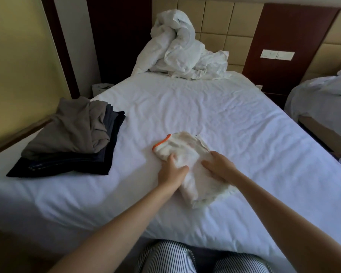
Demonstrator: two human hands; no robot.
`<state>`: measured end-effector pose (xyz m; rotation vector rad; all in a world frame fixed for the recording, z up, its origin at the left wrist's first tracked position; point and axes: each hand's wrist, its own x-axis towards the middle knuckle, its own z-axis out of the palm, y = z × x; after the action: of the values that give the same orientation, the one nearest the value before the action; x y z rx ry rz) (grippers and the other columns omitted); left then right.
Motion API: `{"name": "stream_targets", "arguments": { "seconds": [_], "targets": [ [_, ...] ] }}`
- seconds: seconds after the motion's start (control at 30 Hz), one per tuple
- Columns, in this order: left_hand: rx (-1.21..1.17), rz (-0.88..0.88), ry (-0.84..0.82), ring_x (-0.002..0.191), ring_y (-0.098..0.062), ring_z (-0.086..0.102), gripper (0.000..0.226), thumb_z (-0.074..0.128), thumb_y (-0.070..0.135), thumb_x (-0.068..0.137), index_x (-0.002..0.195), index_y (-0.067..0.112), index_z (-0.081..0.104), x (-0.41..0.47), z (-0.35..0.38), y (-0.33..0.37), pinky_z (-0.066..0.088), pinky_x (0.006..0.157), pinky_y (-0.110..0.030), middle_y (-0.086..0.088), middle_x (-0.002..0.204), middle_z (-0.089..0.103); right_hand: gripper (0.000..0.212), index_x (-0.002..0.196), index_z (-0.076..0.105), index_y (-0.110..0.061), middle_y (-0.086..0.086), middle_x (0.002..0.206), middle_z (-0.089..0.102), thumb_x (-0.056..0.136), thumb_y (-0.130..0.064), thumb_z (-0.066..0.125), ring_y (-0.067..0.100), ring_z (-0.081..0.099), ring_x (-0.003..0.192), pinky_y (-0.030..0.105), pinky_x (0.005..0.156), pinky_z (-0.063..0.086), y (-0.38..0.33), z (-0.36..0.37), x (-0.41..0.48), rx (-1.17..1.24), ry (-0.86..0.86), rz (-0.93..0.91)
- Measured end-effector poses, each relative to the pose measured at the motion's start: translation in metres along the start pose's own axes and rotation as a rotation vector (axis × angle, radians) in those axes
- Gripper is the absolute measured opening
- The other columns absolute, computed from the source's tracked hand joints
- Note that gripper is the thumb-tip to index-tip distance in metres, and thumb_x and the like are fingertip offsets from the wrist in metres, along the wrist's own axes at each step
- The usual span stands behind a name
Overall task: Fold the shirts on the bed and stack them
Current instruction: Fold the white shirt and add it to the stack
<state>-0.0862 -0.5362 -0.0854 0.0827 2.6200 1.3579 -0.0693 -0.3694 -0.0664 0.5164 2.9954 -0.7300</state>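
Fingers (170,157) of left hand (171,172) grip white shirt (185,146), right hand (219,166) flat.

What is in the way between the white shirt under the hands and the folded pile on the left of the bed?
Nothing visible. Only bare sheet separates the white shirt from the pile. The left hand grips the shirt and the right hand rests flat on it.
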Motion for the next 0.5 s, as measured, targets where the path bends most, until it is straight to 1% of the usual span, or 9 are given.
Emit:
{"name": "stream_targets", "arguments": {
  "seconds": [0.07,0.1,0.17,0.23,0.3,0.37,0.4,0.43,0.5],
  "targets": [
    [-0.062,0.028,-0.016,0.133,-0.027,0.040,0.072,0.060,0.031,0.086,0.148,0.017,0.026,0.000,-0.004,0.001,0.032,0.101,-0.028,-0.011,0.148,0.038,0.050,0.133,0.045,-0.014,0.012,0.127,0.054,0.089,-0.033,0.059,0.026,0.055,0.106,0.028,0.079,0.045,-0.001,-0.010,0.000,0.177,-0.051,0.003],
    [-0.102,0.048,-0.030,0.134,-0.025,0.039,0.076,0.061,0.032,0.082,0.148,0.016,0.027,-0.002,-0.008,0.003,0.031,0.102,-0.027,-0.010,0.149,0.037,0.048,0.131,0.047,-0.013,0.011,0.125,0.055,0.088,-0.030,0.061,0.025,0.056,0.103,0.027,0.075,0.047,-0.002,-0.015,-0.002,0.282,-0.089,0.016],
    [-0.173,0.102,-0.051,0.134,-0.023,0.039,0.082,0.057,0.034,0.071,0.147,0.017,0.031,-0.009,-0.017,0.006,0.032,0.100,-0.024,-0.009,0.148,0.039,0.046,0.128,0.050,-0.012,0.012,0.120,0.058,0.087,-0.028,0.064,0.026,0.060,0.101,0.034,0.078,0.053,-0.004,-0.022,-0.007,0.488,-0.171,0.066],
    [-0.200,0.153,-0.046,0.130,-0.024,0.044,0.086,0.048,0.032,0.060,0.144,0.019,0.035,-0.013,-0.030,0.006,0.036,0.094,-0.024,-0.008,0.144,0.044,0.041,0.125,0.053,-0.007,0.014,0.112,0.063,0.088,-0.022,0.063,0.027,0.064,0.095,0.040,0.081,0.055,-0.012,-0.026,-0.013,0.656,-0.227,0.089],
    [-0.220,0.198,-0.033,0.126,-0.024,0.047,0.086,0.046,0.028,0.056,0.141,0.020,0.040,-0.012,-0.045,0.008,0.038,0.091,-0.024,-0.008,0.139,0.049,0.035,0.121,0.055,-0.001,0.015,0.101,0.066,0.090,-0.016,0.061,0.024,0.065,0.084,0.034,0.072,0.057,-0.025,-0.030,-0.020,0.759,-0.227,0.070],
    [-0.301,0.217,-0.004,0.127,-0.020,0.046,0.085,0.050,0.025,0.056,0.140,0.020,0.042,-0.005,-0.070,0.011,0.038,0.095,-0.022,-0.006,0.139,0.049,0.031,0.117,0.057,0.002,0.013,0.092,0.066,0.090,-0.012,0.060,0.022,0.065,0.076,0.028,0.061,0.057,-0.049,-0.034,-0.022,0.826,-0.173,0.037],
    [-0.350,0.216,0.020,0.127,-0.018,0.046,0.084,0.054,0.024,0.057,0.140,0.020,0.043,-0.003,-0.085,0.012,0.038,0.096,-0.022,-0.005,0.139,0.048,0.030,0.117,0.057,0.002,0.012,0.091,0.066,0.090,-0.012,0.059,0.021,0.064,0.075,0.027,0.059,0.057,-0.063,-0.035,-0.021,0.850,-0.145,0.017],
    [-0.388,0.227,0.049,0.126,-0.015,0.046,0.081,0.059,0.021,0.060,0.139,0.021,0.044,-0.001,-0.100,0.012,0.039,0.095,-0.019,-0.004,0.138,0.048,0.030,0.117,0.057,0.001,0.012,0.092,0.066,0.090,-0.012,0.059,0.021,0.064,0.076,0.028,0.061,0.057,-0.078,-0.037,-0.021,0.866,-0.124,-0.009],
    [-0.423,0.257,0.093,0.124,-0.011,0.044,0.070,0.066,0.007,0.073,0.139,0.020,0.044,0.004,-0.133,0.014,0.038,0.084,-0.011,-0.003,0.136,0.047,0.030,0.118,0.057,-0.001,0.012,0.099,0.066,0.090,-0.013,0.058,0.021,0.065,0.081,0.030,0.067,0.056,-0.111,-0.039,-0.018,0.907,-0.109,-0.061]
  ]
}}
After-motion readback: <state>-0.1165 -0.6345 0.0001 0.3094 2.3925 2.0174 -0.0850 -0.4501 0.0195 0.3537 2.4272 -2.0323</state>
